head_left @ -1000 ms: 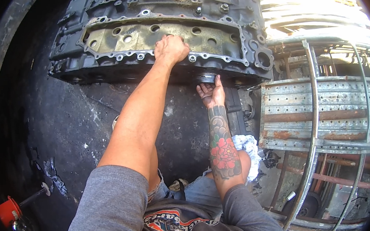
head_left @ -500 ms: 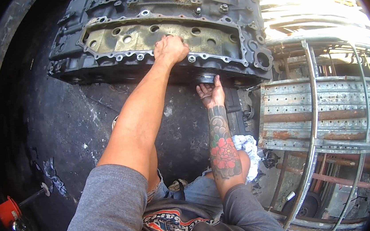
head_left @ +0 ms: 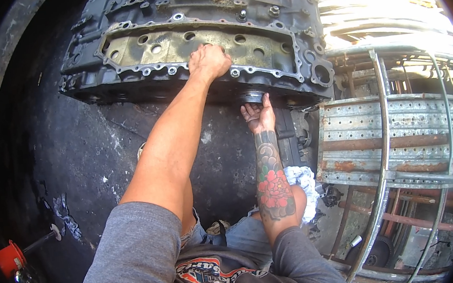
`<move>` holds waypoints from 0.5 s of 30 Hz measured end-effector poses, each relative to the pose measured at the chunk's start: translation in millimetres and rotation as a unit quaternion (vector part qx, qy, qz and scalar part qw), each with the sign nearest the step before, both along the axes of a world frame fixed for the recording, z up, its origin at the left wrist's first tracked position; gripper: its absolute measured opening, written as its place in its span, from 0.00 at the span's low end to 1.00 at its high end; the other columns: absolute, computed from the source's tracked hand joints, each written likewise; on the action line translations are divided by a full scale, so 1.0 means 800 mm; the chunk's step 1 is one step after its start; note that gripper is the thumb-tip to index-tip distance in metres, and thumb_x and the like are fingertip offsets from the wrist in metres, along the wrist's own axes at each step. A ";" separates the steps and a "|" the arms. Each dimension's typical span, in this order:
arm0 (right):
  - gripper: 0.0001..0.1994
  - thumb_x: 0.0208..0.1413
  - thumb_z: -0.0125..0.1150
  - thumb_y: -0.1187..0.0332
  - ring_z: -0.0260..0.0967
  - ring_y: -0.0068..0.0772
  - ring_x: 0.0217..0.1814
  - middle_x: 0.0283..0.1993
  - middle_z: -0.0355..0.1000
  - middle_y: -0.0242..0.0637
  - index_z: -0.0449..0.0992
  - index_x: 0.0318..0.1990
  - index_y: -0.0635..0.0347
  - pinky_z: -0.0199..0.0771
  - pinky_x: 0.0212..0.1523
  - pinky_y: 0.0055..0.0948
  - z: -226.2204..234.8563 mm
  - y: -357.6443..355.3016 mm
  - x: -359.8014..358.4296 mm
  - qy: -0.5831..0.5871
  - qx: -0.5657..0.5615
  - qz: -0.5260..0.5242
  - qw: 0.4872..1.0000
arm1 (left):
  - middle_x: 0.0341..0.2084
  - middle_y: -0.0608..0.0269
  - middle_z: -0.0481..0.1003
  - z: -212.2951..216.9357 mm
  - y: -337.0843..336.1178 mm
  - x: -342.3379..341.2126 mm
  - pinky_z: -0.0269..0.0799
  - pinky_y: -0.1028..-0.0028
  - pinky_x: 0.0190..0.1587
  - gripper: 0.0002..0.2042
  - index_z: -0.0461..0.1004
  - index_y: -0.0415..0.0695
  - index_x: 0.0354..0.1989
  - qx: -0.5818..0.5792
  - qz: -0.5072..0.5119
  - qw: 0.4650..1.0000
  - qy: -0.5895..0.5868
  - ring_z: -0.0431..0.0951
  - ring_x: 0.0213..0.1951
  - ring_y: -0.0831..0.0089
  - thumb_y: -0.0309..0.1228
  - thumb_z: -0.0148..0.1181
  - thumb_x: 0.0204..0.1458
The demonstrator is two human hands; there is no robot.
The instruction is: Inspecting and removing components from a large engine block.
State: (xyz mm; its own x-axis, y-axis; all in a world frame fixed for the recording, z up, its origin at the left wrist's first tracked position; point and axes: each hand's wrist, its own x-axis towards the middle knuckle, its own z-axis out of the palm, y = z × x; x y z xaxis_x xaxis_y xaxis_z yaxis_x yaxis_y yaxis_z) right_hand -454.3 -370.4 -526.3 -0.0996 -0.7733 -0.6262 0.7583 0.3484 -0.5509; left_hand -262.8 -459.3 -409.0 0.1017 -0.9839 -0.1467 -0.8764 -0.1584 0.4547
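Note:
A large black engine block [head_left: 123, 88] lies across the far side, with a long, metal-rimmed opening facing up. My left hand [head_left: 209, 62] is closed over the near rim of that opening, its fingertips hidden inside. From the block's near side, right of my left hand, protrudes a round, ringed metal part that looks like a piston [head_left: 253, 96]. Palm up beneath it is my right hand [head_left: 259, 117], with the thumb against the piston's right side and the fingers curled below its left. Dark smudges mark the right fingers.
Beside the block on the right stand metal racks and a perforated metal plank [head_left: 355, 123]. A pale crumpled cloth [head_left: 303, 186] lies by my right knee. On the dark floor [head_left: 128, 140] to the left are a rag [head_left: 68, 218] and a red object [head_left: 9, 256].
My right hand and the piston have barely shifted. My left hand stays where it was on the rim.

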 end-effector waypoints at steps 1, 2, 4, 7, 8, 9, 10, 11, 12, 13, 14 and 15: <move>0.33 0.60 0.58 0.45 0.46 0.54 0.73 0.68 0.52 0.51 0.59 0.63 0.59 0.61 0.62 0.55 0.000 0.000 0.000 -0.001 0.000 -0.001 1.000 | 0.49 0.54 0.78 0.000 0.000 0.000 0.70 0.60 0.58 0.17 0.81 0.53 0.47 0.001 0.001 1.000 0.000 0.76 0.53 0.56 0.41 0.53 0.52; 0.33 0.60 0.58 0.45 0.46 0.54 0.73 0.68 0.52 0.51 0.59 0.63 0.59 0.61 0.62 0.55 -0.001 0.000 0.001 -0.001 0.000 0.000 1.000 | 0.49 0.54 0.78 0.000 0.000 0.001 0.70 0.60 0.58 0.17 0.81 0.53 0.47 0.001 0.002 1.000 0.000 0.76 0.53 0.56 0.41 0.53 0.52; 0.32 0.58 0.60 0.46 0.51 0.53 0.70 0.65 0.55 0.49 0.62 0.62 0.55 0.63 0.61 0.54 -0.002 0.000 -0.001 -0.002 0.006 -0.006 1.000 | 0.49 0.54 0.78 -0.001 0.000 0.000 0.70 0.60 0.58 0.17 0.81 0.53 0.47 0.001 -0.006 1.000 -0.004 0.76 0.54 0.56 0.41 0.53 0.52; 0.27 0.59 0.57 0.43 0.64 0.48 0.58 0.57 0.64 0.45 0.66 0.59 0.49 0.70 0.51 0.48 -0.005 0.002 -0.006 -0.001 0.017 -0.025 1.000 | 0.48 0.54 0.78 -0.003 0.000 -0.005 0.70 0.60 0.57 0.17 0.81 0.53 0.47 -0.010 -0.003 1.000 0.000 0.76 0.53 0.56 0.41 0.53 0.52; 0.27 0.59 0.57 0.43 0.64 0.48 0.58 0.57 0.64 0.45 0.66 0.59 0.49 0.70 0.51 0.48 -0.006 0.010 -0.009 0.001 0.017 -0.028 0.999 | 0.48 0.54 0.78 -0.002 -0.002 -0.007 0.70 0.60 0.57 0.17 0.81 0.53 0.47 -0.011 -0.006 1.000 0.002 0.76 0.53 0.56 0.41 0.53 0.52; 0.26 0.59 0.55 0.42 0.67 0.44 0.51 0.52 0.67 0.42 0.67 0.56 0.47 0.71 0.46 0.44 -0.010 0.028 -0.009 0.011 0.016 -0.033 0.999 | 0.48 0.54 0.78 -0.001 -0.003 -0.004 0.70 0.60 0.57 0.18 0.80 0.54 0.48 -0.005 -0.004 1.000 -0.001 0.76 0.53 0.56 0.41 0.53 0.52; 0.25 0.59 0.53 0.40 0.69 0.41 0.44 0.46 0.70 0.39 0.69 0.54 0.45 0.72 0.40 0.41 -0.009 0.047 -0.008 0.022 0.015 -0.038 0.999 | 0.49 0.54 0.78 0.001 -0.002 -0.003 0.70 0.60 0.57 0.18 0.80 0.54 0.48 0.000 -0.001 1.000 -0.004 0.76 0.53 0.56 0.41 0.53 0.52; 0.25 0.60 0.49 0.38 0.70 0.37 0.38 0.42 0.71 0.36 0.70 0.53 0.46 0.71 0.34 0.37 -0.009 0.063 -0.004 0.030 0.039 -0.041 0.998 | 0.49 0.54 0.77 0.003 -0.001 0.001 0.70 0.60 0.58 0.18 0.80 0.54 0.49 0.007 0.002 1.000 0.000 0.76 0.54 0.56 0.42 0.53 0.52; 0.25 0.59 0.52 0.38 0.69 0.38 0.41 0.42 0.71 0.35 0.69 0.53 0.46 0.71 0.37 0.39 -0.009 0.076 -0.008 0.004 0.043 -0.038 0.998 | 0.50 0.54 0.77 0.006 0.000 0.002 0.70 0.60 0.58 0.18 0.80 0.54 0.49 0.012 0.001 1.000 0.007 0.76 0.54 0.56 0.42 0.53 0.52; 0.26 0.58 0.54 0.38 0.69 0.38 0.43 0.43 0.71 0.35 0.69 0.53 0.46 0.71 0.39 0.40 -0.008 0.086 -0.011 -0.003 0.045 -0.040 0.998 | 0.50 0.52 0.77 0.008 0.002 0.002 0.70 0.60 0.58 0.18 0.80 0.50 0.47 0.015 -0.002 1.000 0.018 0.74 0.55 0.56 0.43 0.53 0.52; 0.26 0.57 0.55 0.38 0.69 0.38 0.44 0.43 0.71 0.34 0.69 0.53 0.47 0.71 0.41 0.41 -0.008 0.092 -0.013 -0.010 0.046 -0.041 0.998 | 0.50 0.52 0.77 0.007 0.004 0.001 0.70 0.60 0.58 0.18 0.80 0.50 0.47 0.014 -0.007 1.000 0.021 0.74 0.55 0.56 0.43 0.53 0.52; 0.26 0.57 0.55 0.38 0.69 0.38 0.44 0.43 0.71 0.34 0.69 0.53 0.47 0.71 0.41 0.41 -0.006 0.093 -0.015 -0.009 0.042 -0.045 0.998 | 0.50 0.53 0.77 0.006 0.004 0.002 0.69 0.60 0.58 0.19 0.80 0.52 0.48 0.012 0.000 1.000 0.016 0.75 0.55 0.55 0.43 0.53 0.52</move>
